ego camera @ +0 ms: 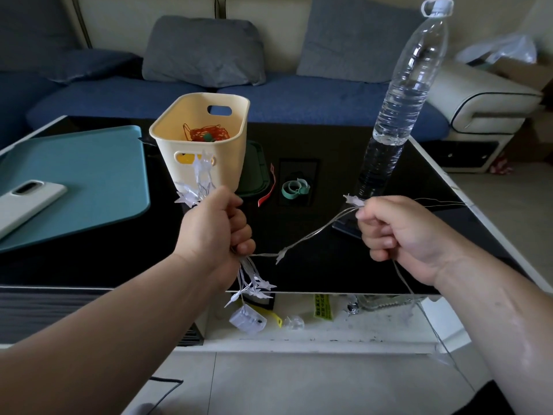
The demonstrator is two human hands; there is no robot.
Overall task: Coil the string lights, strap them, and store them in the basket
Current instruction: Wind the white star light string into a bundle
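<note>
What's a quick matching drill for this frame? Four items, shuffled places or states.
Items:
1. basket
2. phone
3. green strap
4. string lights

Places or states:
A. lies on the teal mat
B. gripped by the left hand and the right hand
C. holds an orange wire bundle
D. curled on the black table, right of the basket

Pairs: 1-C, 2-A, 3-D, 4-B
</note>
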